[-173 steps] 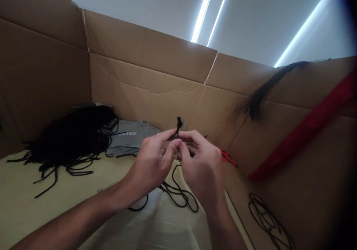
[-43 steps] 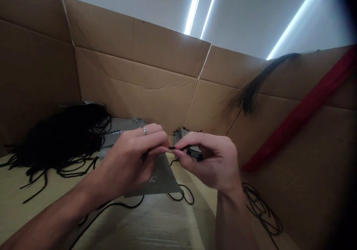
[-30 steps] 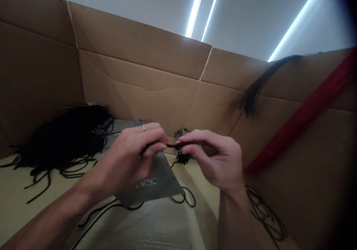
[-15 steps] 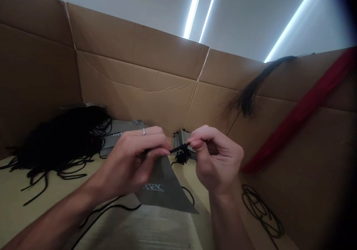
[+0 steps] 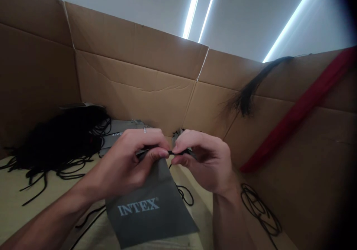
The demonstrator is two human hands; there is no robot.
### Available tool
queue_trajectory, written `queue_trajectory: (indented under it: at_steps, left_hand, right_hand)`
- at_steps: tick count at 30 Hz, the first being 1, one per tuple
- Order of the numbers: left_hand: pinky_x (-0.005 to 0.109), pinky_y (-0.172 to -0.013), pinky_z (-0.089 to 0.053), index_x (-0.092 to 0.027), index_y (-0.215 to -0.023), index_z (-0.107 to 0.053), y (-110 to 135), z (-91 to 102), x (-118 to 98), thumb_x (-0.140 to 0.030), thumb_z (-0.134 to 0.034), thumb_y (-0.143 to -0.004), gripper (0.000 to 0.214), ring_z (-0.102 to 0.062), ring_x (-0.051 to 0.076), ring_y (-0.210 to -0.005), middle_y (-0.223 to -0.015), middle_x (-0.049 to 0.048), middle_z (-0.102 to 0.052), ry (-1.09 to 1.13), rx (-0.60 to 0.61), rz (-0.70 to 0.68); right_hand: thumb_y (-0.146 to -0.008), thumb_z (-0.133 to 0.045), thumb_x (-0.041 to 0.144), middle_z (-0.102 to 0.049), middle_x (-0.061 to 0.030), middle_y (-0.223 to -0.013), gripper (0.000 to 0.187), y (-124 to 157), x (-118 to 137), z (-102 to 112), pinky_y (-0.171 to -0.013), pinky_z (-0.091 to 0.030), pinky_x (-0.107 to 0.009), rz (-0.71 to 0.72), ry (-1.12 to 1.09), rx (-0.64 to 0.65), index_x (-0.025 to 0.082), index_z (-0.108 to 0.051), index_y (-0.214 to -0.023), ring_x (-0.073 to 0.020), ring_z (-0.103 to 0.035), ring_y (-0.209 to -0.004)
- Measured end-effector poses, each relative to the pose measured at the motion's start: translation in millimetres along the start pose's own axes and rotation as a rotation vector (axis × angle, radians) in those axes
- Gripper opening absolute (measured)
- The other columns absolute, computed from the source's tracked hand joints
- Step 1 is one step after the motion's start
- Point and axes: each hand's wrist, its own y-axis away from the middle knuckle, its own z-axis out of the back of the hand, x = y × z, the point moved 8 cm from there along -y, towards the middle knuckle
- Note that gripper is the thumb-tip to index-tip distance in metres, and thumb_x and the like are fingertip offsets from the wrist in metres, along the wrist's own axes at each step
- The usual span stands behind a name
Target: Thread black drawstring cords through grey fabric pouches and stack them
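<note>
My left hand (image 5: 131, 164) is closed round the top of a grey cloth pouch (image 5: 150, 209) printed INTEX, which hangs down below it. A ring sits on one left finger. My right hand (image 5: 203, 160) pinches a thin black cord (image 5: 175, 153) that runs from the pouch's top between the two hands. Thumbs and forefingers of both hands nearly touch. More black cord (image 5: 185, 196) loops on the surface under the hands.
Tall cardboard walls (image 5: 139, 71) enclose the work surface. A big heap of black cords (image 5: 58, 138) lies at the left, with more grey pouches (image 5: 119, 132) behind. A black cord bundle (image 5: 248, 97) and a red strap (image 5: 301, 108) hang over the right wall. Loose cord (image 5: 259, 209) coils at the right.
The grey pouch has slid further down and turned, so its INTEX print now faces me in full. My right hand has moved back close to the left, pinching the cord.
</note>
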Motion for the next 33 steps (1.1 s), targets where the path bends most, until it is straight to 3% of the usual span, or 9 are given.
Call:
queue_trajectory:
  at_steps: [8, 13, 16, 21, 26, 33]
  left_hand:
    - [0.026, -0.061, -0.039, -0.018, -0.083, -0.064, 3.1, -1.7, -9.7, -0.009, -0.058, -0.102, 0.022, -0.049, 0.011, -0.064, -0.073, -0.0018, -0.057, 0.057, -0.004, -0.075]
    - [0.025, -0.063, -0.043, -0.018, -0.086, -0.065, 3.8, 0.0, -13.1, -0.008, -0.057, -0.102, 0.021, -0.055, 0.012, -0.067, -0.076, -0.0007, -0.062, 0.132, 0.015, -0.078]
    - [0.024, -0.061, -0.041, -0.017, -0.082, -0.066, 0.0, 2.2, -2.5, -0.016, -0.059, -0.104, 0.022, -0.053, 0.012, -0.065, -0.073, -0.0008, -0.062, 0.158, 0.006, 0.014]
    - [0.022, -0.058, -0.039, -0.015, -0.083, -0.069, -4.8, 1.0, 30.7, -0.033, -0.059, -0.105, 0.030, -0.051, 0.013, -0.065, -0.073, 0.0011, -0.062, 0.314, -0.038, 0.258]
    - [0.021, -0.061, -0.040, -0.014, -0.082, -0.070, -4.2, -3.7, 52.2, -0.038, -0.065, -0.101, 0.031, -0.053, 0.012, -0.067, -0.075, 0.0009, -0.062, 0.462, -0.055, 0.380]
    - [0.019, -0.054, -0.032, -0.015, -0.081, -0.074, -2.8, -0.7, 66.9, -0.040, -0.072, -0.096, 0.029, -0.047, 0.010, -0.060, -0.068, -0.0013, -0.061, 0.461, -0.126, 0.441]
  right_hand:
    - [-0.077, -0.096, 0.048, -0.067, 0.0004, -0.067, 0.035, 1.6, -14.9, -0.6, -0.051, -0.042, -0.024, -0.130, -0.272, -0.176, 0.021, -0.074, -0.074, -0.0118, -0.057, -0.058]
    - [-0.074, -0.096, 0.054, -0.060, 0.0045, -0.056, 0.044, 1.4, -25.4, -11.4, -0.040, -0.039, -0.021, -0.210, -0.436, -0.186, 0.021, -0.067, -0.073, -0.0089, -0.049, -0.044]
    - [-0.077, -0.095, 0.050, -0.062, 0.0046, -0.060, 0.040, 0.3, -31.3, -12.5, -0.040, -0.042, -0.019, -0.259, -0.483, -0.158, 0.021, -0.069, -0.080, -0.0079, -0.050, -0.044]
    - [-0.081, -0.095, 0.036, -0.072, 0.0015, -0.078, 0.035, -2.2, -23.8, 0.5, -0.050, -0.050, -0.017, -0.244, -0.392, -0.131, 0.024, -0.077, -0.109, -0.0084, -0.060, -0.059]
    - [-0.092, -0.086, 0.038, -0.073, -0.0004, -0.083, 0.024, -1.3, -17.2, 4.4, -0.055, -0.051, -0.017, -0.276, -0.250, -0.107, 0.023, -0.077, -0.107, -0.0086, -0.063, -0.065]
    - [-0.100, -0.077, 0.036, -0.073, 0.0022, -0.082, 0.016, 0.6, -9.9, 24.2, -0.052, -0.050, -0.018, -0.220, -0.059, -0.209, 0.026, -0.073, -0.111, -0.0093, -0.064, -0.063]
